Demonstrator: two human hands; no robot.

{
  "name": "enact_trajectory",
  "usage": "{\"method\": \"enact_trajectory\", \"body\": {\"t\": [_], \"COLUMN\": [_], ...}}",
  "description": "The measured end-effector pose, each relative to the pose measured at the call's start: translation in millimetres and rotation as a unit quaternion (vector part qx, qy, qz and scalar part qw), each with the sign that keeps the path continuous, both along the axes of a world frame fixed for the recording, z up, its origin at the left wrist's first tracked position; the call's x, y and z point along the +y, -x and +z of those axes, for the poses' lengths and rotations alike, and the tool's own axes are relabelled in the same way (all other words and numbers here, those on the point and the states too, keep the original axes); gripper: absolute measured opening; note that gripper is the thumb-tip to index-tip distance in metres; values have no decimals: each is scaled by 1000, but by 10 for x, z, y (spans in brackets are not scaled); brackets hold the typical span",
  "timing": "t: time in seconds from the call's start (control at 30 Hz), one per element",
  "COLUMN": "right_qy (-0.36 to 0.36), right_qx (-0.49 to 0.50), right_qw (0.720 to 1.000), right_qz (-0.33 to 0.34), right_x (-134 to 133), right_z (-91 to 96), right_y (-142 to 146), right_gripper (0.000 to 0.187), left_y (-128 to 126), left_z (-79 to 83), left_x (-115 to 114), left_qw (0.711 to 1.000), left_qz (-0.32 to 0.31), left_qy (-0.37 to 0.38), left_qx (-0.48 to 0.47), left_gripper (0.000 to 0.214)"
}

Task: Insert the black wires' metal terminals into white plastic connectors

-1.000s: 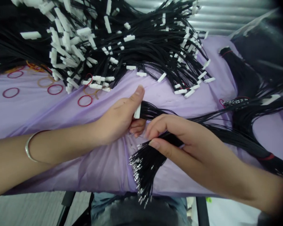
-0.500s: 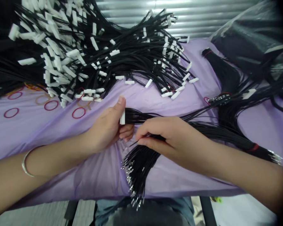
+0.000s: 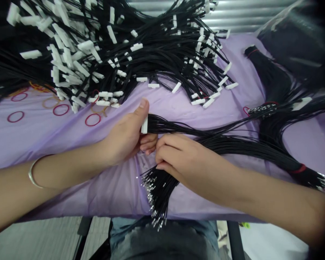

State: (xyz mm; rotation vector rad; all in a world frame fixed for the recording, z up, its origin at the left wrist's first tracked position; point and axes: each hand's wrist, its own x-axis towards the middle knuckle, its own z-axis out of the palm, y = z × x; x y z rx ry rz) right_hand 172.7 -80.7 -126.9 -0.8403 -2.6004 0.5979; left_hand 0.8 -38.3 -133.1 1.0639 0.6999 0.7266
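My left hand pinches a small white connector between thumb and fingers, with several black wires running out of it to the right. Just to its right, my right hand is closed on a bundle of loose black wires, whose metal-tipped ends fan out below it towards the table's front edge. The two hands almost touch. A thin bracelet sits on my left wrist.
A large heap of black wires with white connectors covers the back of the purple cloth. Red and orange rubber bands lie at the left. More tied wire bundles and a plastic bag lie at the right.
My right hand has moved left, closer to the connector, and curled tighter on the wire bundle. My left hand keeps its pinch on the connector.
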Motion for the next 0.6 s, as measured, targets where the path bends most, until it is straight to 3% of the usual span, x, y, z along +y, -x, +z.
{"method": "enact_trajectory", "body": {"t": [0.37,0.6], "right_qy": [86,224], "right_qx": [64,149], "right_qw": [993,955], "right_qz": [-57,-129], "right_x": [29,86], "right_z": [268,319], "right_y": [-53,-89], "right_gripper": [12,11], "left_y": [24,35], "left_z": [0,19], "left_x": [-20,-29], "left_qw": [999,999], "left_qz": [0,5], "left_qy": [34,-3], "left_qx": [-13,35], "left_gripper": [67,64]}}
